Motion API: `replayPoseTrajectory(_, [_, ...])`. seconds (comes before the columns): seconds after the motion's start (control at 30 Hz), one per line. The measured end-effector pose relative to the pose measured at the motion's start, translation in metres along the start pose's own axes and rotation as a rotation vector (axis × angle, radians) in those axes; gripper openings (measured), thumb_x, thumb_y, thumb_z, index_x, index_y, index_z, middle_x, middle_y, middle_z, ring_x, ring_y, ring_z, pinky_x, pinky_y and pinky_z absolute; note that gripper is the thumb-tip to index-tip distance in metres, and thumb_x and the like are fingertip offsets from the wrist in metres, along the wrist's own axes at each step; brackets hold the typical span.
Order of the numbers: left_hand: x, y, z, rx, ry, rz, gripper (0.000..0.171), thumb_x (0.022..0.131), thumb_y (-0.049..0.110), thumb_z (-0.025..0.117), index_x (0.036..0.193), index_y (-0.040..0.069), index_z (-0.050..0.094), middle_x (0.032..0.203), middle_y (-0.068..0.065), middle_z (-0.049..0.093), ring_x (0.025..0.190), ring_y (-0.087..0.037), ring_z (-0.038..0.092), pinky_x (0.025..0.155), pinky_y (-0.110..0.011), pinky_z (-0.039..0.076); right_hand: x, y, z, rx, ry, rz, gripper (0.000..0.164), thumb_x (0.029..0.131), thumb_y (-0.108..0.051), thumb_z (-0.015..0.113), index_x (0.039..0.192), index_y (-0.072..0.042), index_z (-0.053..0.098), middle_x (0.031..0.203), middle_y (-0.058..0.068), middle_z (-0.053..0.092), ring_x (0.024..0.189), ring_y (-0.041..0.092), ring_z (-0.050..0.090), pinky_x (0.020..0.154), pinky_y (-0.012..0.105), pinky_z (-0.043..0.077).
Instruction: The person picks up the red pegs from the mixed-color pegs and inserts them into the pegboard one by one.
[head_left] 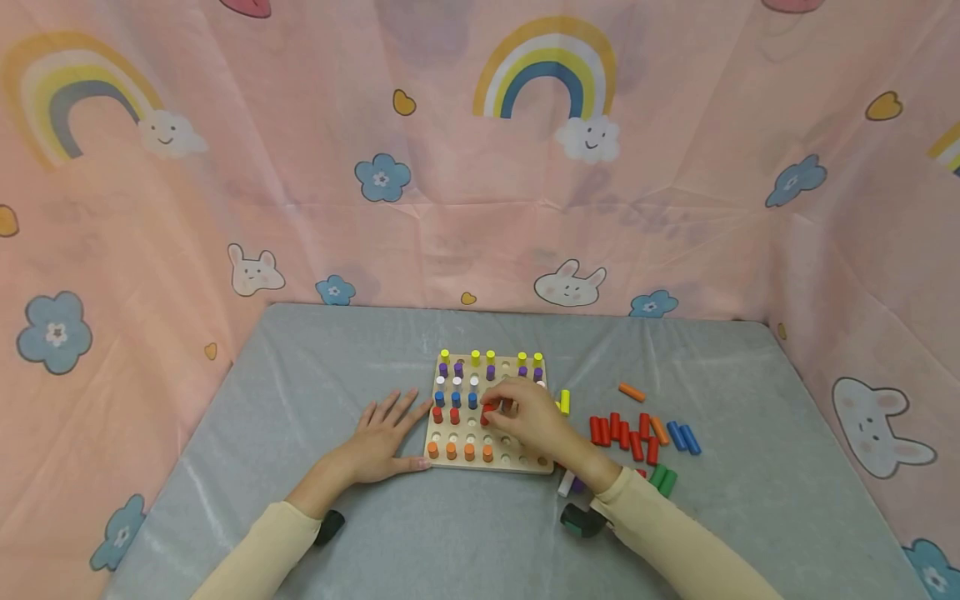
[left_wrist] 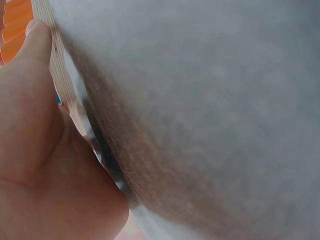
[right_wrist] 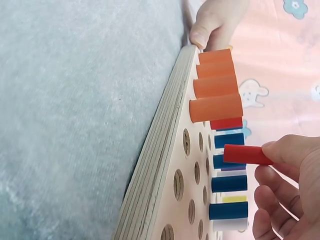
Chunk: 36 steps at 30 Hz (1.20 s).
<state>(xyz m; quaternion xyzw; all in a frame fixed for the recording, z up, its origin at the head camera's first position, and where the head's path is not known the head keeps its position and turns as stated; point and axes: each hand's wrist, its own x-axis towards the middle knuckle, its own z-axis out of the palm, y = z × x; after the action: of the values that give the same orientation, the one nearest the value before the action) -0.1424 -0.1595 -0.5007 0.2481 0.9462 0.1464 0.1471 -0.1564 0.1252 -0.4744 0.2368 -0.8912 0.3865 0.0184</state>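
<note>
The red peg (right_wrist: 246, 155), end-pinched by the right hand (head_left: 531, 413), could be dropped through slippage; the splayed left hand (head_left: 381, 446) is empty.

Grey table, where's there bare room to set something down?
The table is bare left of the left hand, behind the pegboard up to the pink curtain, between the sleeves in front, and right of the loose blue pegs. It's crowded between the pegboard and those, where red pegs and green pegs lie near the right forearm.
</note>
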Motion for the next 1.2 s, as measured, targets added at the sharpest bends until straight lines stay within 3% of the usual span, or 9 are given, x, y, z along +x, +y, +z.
replayPoseTrajectory(0.6, [0.001, -0.009, 0.011, -0.028, 0.051, 0.02, 0.094, 0.087, 0.066, 0.06, 0.16, 0.03, 0.013, 0.169, -0.007, 0.007, 0.156, -0.039, 0.006, 0.119, -0.068, 0.007, 0.006, -0.004, 0.012, -0.065, 0.045, -0.08, 0.013, 0.083, -0.015, 0.079, 0.095, -0.014, 0.076, 0.088, -0.005, 0.069, 0.074, 0.014, 0.059, 0.064, 0.018, 0.044])
replayPoseTrajectory(1.2, [0.002, -0.01, 0.012, -0.024, 0.055, 0.021, 0.094, 0.087, 0.066, 0.06, 0.16, 0.03, 0.013, 0.169, -0.007, 0.007, 0.156, -0.038, 0.005, 0.119, -0.068, 0.006, 0.009, -0.007, 0.016, -0.121, 0.033, -0.061, 0.012, 0.083, -0.017, 0.08, 0.094, -0.016, 0.076, 0.087, -0.008, 0.069, 0.077, 0.008, 0.055, 0.068, 0.02, 0.044])
